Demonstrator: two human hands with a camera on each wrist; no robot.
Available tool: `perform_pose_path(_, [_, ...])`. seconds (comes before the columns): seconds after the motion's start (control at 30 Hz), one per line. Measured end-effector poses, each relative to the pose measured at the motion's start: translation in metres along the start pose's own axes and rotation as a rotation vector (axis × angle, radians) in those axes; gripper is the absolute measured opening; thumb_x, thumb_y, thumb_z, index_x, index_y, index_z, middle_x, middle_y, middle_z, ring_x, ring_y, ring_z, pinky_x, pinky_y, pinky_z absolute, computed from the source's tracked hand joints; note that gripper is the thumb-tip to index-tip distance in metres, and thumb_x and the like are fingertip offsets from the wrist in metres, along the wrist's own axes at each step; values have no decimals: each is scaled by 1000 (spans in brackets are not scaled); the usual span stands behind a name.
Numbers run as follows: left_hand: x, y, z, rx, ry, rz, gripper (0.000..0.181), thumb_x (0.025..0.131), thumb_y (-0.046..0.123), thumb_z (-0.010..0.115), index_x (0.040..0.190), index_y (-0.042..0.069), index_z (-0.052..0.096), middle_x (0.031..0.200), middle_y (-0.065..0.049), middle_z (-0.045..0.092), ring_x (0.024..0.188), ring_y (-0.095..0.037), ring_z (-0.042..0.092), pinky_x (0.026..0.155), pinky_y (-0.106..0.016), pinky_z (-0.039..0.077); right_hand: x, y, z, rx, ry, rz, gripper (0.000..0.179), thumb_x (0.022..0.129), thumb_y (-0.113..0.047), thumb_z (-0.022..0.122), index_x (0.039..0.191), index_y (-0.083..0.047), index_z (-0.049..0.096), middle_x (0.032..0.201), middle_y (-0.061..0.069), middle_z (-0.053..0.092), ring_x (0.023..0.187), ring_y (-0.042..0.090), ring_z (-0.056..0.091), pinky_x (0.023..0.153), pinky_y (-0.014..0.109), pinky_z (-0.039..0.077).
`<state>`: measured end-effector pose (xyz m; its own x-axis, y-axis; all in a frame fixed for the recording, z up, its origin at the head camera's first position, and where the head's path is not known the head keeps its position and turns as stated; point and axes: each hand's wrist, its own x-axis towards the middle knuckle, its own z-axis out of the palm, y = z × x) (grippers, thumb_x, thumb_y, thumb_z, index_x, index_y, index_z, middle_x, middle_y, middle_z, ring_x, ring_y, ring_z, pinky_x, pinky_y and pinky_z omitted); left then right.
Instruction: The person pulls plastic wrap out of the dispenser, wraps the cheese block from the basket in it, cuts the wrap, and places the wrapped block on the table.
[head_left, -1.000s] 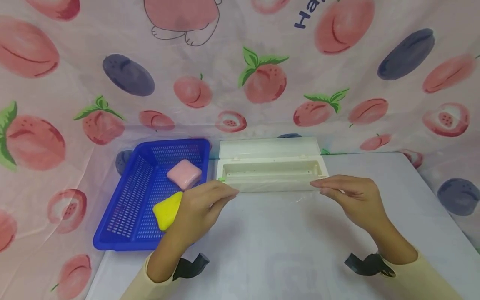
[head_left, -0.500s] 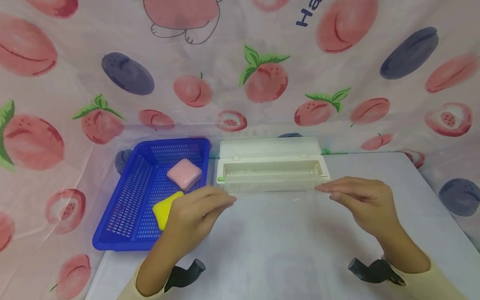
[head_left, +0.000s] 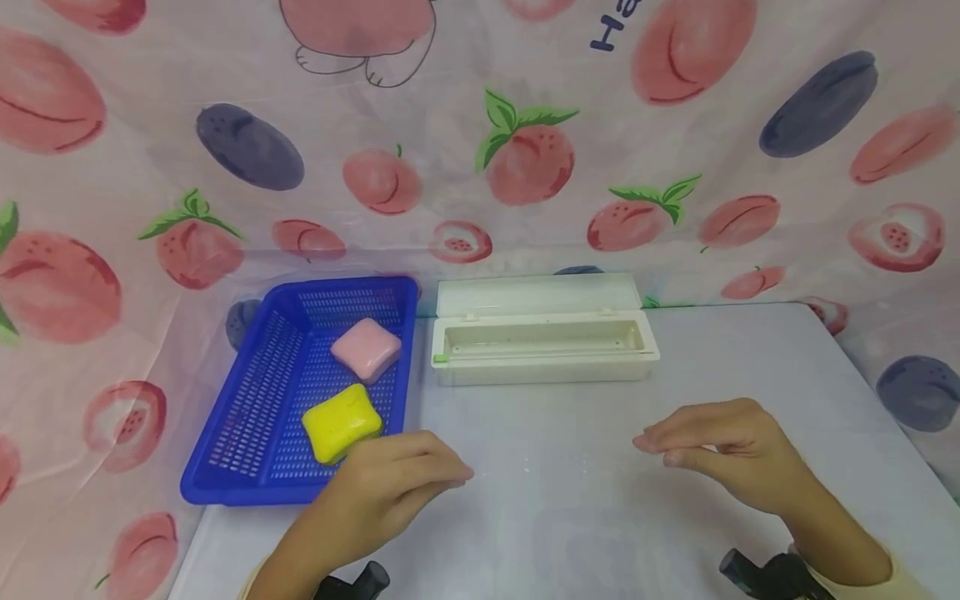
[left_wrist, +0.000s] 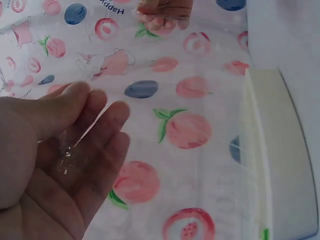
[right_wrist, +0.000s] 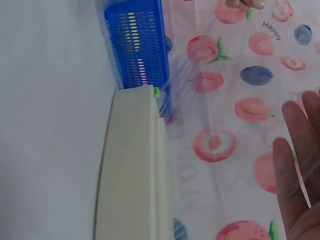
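Observation:
A clear sheet of cling film [right_wrist: 187, 72] stretches from a white cling film dispenser [head_left: 547, 372] toward me, showing mainly as glints and streaks. My left hand [head_left: 397, 492] pinches the sheet's left corner between thumb and fingers; in the left wrist view crumpled film [left_wrist: 67, 159] glints by the palm. On the other side, my right hand [head_left: 731, 450] pinches the right corner, thumb under the fingers. Its thumb is out of the right wrist view. Both hands are over the table in front of the dispenser, whose lid [head_left: 536, 296] stands raised at the back.
A blue perforated basket [head_left: 247, 400] stands at the left, with a pink pillow-shaped block [head_left: 366, 348] and a yellow one [head_left: 341, 422] inside. Behind the table [head_left: 750, 350] hangs a peach-patterned cloth [head_left: 450, 125]. A green slider [head_left: 441, 358] sits at the dispenser's left end.
Both hands have come back toward me from the dispenser's front edge, drawing the film out. The dispenser and basket have stayed in place.

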<state>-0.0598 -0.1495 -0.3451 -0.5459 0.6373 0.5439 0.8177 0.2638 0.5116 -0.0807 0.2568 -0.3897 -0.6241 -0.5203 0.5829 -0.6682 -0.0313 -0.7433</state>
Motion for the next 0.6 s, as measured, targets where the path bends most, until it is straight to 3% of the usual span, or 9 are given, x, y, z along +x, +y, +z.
perform_pose_path(0.17, [-16,-4,8,-90,-140,-41,22,94,2,70,110,17,76,99,7,75,88,-2,68,80,-10,54,-16,10,5,64,-119,43,49,71,29,69,109,0,77,110,8,78,103,13,73,82,21,59])
perform_pose_path(0.33, [-26,-11,25,-114,-316,-160,15,101,18,65,107,24,77,98,15,73,90,6,65,83,-9,52,-28,15,10,72,-182,126,41,77,22,70,103,-8,79,102,5,72,99,16,70,76,25,58])
perform_pose_path(0.47, [-32,-20,39,-105,-452,-223,15,102,25,63,105,25,77,96,17,71,90,8,62,85,-9,51,-36,18,12,39,-246,220,34,83,13,72,99,-16,80,95,-2,71,106,14,67,87,25,56])
perform_pose_path(0.6, [-38,-28,52,-104,-506,-222,15,101,24,64,101,23,78,92,16,69,86,8,58,84,-7,49,-44,22,17,-45,-304,317,26,88,-3,76,96,-27,81,92,-12,72,108,12,66,96,20,51])
